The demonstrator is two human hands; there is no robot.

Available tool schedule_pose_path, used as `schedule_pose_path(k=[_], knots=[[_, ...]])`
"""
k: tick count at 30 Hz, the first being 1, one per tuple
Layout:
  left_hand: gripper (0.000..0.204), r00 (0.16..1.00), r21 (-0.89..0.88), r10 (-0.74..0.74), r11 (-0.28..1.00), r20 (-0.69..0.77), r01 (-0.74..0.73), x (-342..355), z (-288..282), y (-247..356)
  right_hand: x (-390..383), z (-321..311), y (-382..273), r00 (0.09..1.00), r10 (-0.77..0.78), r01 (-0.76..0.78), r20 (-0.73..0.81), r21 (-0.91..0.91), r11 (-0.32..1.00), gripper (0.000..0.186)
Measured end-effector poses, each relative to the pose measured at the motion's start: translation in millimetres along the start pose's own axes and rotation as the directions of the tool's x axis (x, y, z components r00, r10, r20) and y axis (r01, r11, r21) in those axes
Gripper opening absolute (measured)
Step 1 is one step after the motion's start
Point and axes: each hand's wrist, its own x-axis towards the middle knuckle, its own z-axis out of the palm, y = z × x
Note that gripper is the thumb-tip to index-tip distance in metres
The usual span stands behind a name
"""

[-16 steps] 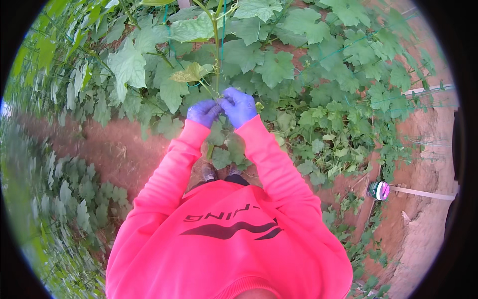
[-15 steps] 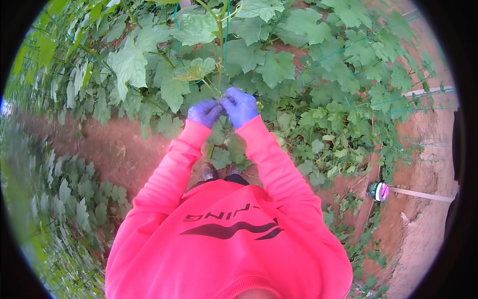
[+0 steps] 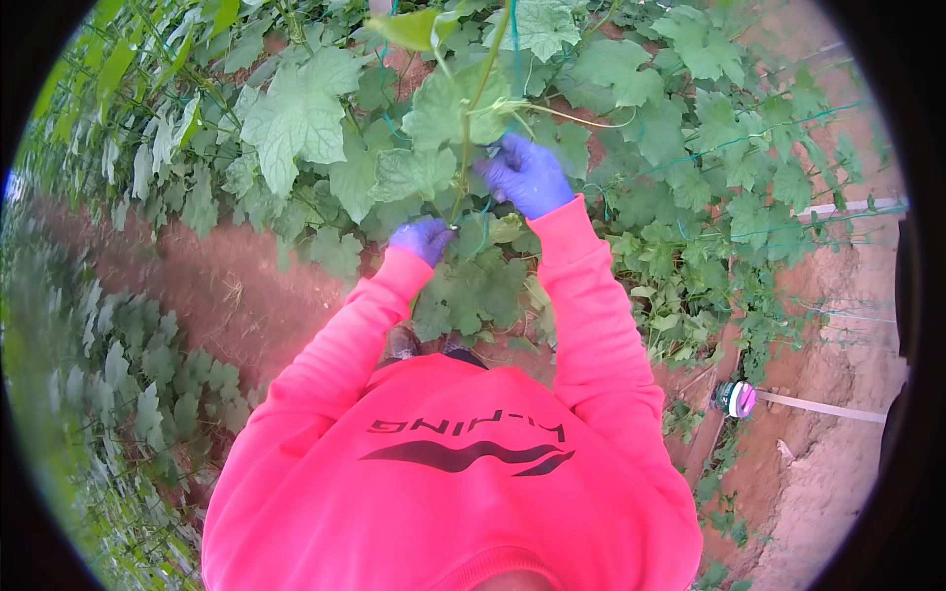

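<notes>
I log pink cloth sleeves (image 3: 330,345) reaching forward. Right hand (image 3: 529,179), purple-gloved, raised higher, fingers curled beside the stem; left hand (image 3: 421,239), also gloved, fingers bent near its lower end. Cannot tell what either grips. Thin stem (image 3: 466,138) between them: near-upright, top leaning right.

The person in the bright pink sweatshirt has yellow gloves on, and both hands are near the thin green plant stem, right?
Not quite: the head view shows purple gloves, not yellow. The rest is right: a bright pink sweatshirt, with the left hand and right hand near the thin green plant stem.
</notes>
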Motion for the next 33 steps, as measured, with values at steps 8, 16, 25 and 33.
schedule_pose_path(k=[8, 16, 25, 33], knots=[[0.030, 0.916, 0.388, -0.253, 0.914, 0.311, 0.120, -77, 46, -79, -27, 76, 78, 0.974, -0.092, 0.167, 0.208, -0.381, 0.909, 0.023], [0.036, 0.902, 0.229, -0.315, 0.940, 0.294, 0.254, -81, -14, -7, -52, 101, 110, 0.998, 0.048, -0.057, -0.042, -0.268, 0.962, 0.012], [0.033, 0.920, -0.473, -0.337, 0.789, 0.199, 0.391, 5, -53, 51, -49, 113, 111, 0.996, -0.090, 0.088, 0.019, -0.466, 0.880, 0.017], [0.015, 0.959, -0.384, -0.268, 0.878, 0.098, 0.285, -8, -50, 46, -63, 110, 101, 0.996, -0.092, 0.094, 0.018, -0.288, 0.953, 0.015]])
